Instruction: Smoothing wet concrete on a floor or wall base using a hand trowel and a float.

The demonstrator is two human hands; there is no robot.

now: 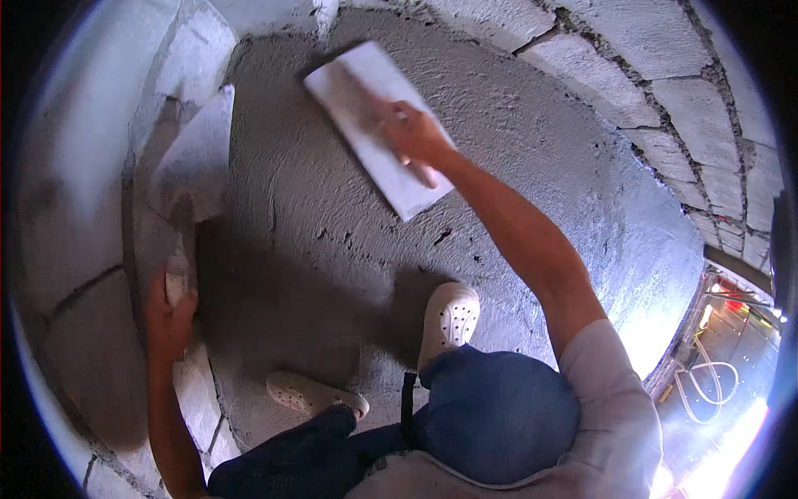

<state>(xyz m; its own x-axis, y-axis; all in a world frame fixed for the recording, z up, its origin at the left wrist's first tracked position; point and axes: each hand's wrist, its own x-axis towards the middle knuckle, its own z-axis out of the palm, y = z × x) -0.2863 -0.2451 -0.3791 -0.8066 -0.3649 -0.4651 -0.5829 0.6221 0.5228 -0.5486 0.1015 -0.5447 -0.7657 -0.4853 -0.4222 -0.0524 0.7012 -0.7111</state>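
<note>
My right hand (413, 137) grips the handle of a white rectangular float (366, 108) pressed flat against a patch of wet grey plaster (515, 141). My left hand (169, 320) holds the handle of a broad mason's trowel (198, 158), whose pale blade points upward at the left edge of the plastered patch. The trowel blade is smeared with grey mortar. My right arm stretches across the middle of the plaster.
Pale block masonry with rough mortar joints (706, 116) surrounds the plastered patch on the right and left (75, 274). My two white perforated shoes (449, 320) (312, 395) and blue trousers (490, 416) show below. A bright lit area with a looped hose (706, 374) lies at lower right.
</note>
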